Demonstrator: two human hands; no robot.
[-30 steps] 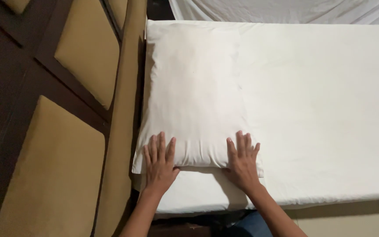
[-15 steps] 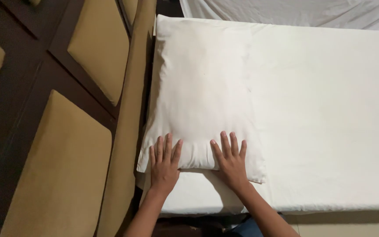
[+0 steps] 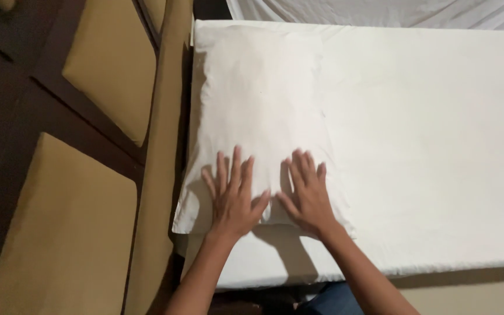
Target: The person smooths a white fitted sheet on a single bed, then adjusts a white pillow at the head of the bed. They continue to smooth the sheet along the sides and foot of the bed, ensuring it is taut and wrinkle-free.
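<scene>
Both the left hand (image 3: 233,198) and the right hand (image 3: 307,195) lie flat, fingers spread and gripping nothing, on the near end of a soft white rectangular pillow (image 3: 258,105) lying beside the padded tan headboard (image 3: 106,70).

Left hand (image 3: 234,198) and right hand (image 3: 306,195) flat, palms down, fingers (image 3: 237,165) spread, thumbs nearly touching, forearms angled inward.

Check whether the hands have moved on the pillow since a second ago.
Yes. Against the pillow's near edge, the left hand and right hand have slid inward from its corners and now lie flat, almost touching, near its middle.
</scene>
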